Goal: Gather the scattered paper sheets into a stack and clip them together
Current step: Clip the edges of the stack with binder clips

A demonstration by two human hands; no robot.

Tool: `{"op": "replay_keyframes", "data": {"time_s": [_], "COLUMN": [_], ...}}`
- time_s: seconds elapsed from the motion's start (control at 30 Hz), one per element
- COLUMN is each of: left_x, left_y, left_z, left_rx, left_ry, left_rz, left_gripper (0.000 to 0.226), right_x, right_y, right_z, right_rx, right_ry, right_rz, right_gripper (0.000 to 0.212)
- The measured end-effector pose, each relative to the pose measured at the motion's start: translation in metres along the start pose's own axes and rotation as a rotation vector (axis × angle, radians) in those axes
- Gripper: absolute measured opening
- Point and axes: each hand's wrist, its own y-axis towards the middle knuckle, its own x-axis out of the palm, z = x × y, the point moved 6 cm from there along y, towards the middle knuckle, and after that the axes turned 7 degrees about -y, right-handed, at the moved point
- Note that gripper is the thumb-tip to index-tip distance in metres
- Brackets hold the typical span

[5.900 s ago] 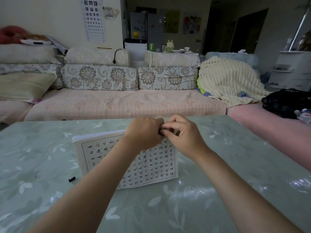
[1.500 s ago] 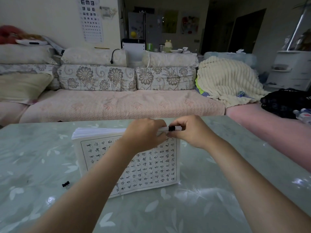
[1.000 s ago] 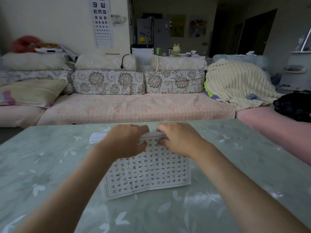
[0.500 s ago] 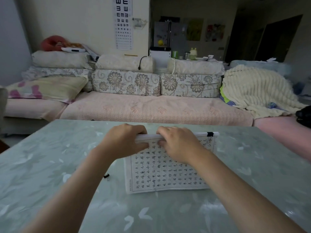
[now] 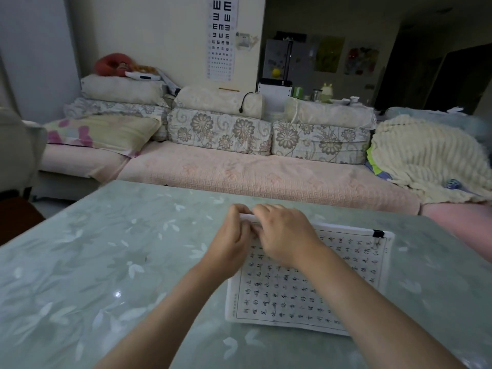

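Hands met at one corner: left hand (image 5: 231,245) and right hand (image 5: 283,235) both curled over the far left edge of the paper stack (image 5: 266,294), pinching the sheets. It lay flat on the green tabletop (image 5: 106,262), with a black clip (image 5: 378,233) already on its far right corner. Squaring the loose corner flush before clipping would likely hold best.

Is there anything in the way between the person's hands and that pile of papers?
Nothing visible. The left hand and right hand grip the paper stack at its far edge, near the left corner. The black clip sits on the far right corner, clear of both.
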Motion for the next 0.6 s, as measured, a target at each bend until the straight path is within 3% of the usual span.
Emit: {"op": "replay_keyframes", "data": {"time_s": [0.1,0.23,0.37,0.5,0.6], "left_x": [-0.021,-0.072,-0.083,-0.07,-0.056], "left_y": [0.004,-0.004,-0.039,-0.043,-0.041], "left_z": [-0.002,-0.056,-0.122,-0.136,-0.129], "left_rx": [0.001,-0.213,-0.414,-0.448,-0.451], "left_ry": [0.175,0.375,0.808,0.702,0.649], "left_rz": [-0.075,-0.084,-0.382,-0.437,-0.482], "left_gripper": [0.008,0.02,0.033,0.014,0.013], "right_x": [0.001,0.005,0.007,0.007,0.01], "right_y": [-0.001,0.001,0.004,0.007,0.009], "right_z": [0.001,0.005,0.006,0.006,0.008], "right_rx": [-0.03,-0.036,-0.029,-0.051,-0.063], "right_ry": [-0.024,-0.059,-0.115,-0.133,-0.142], "right_rz": [0.038,0.063,0.111,0.167,0.174], "right_gripper": [0.015,0.014,0.011,0.013,0.013]}}
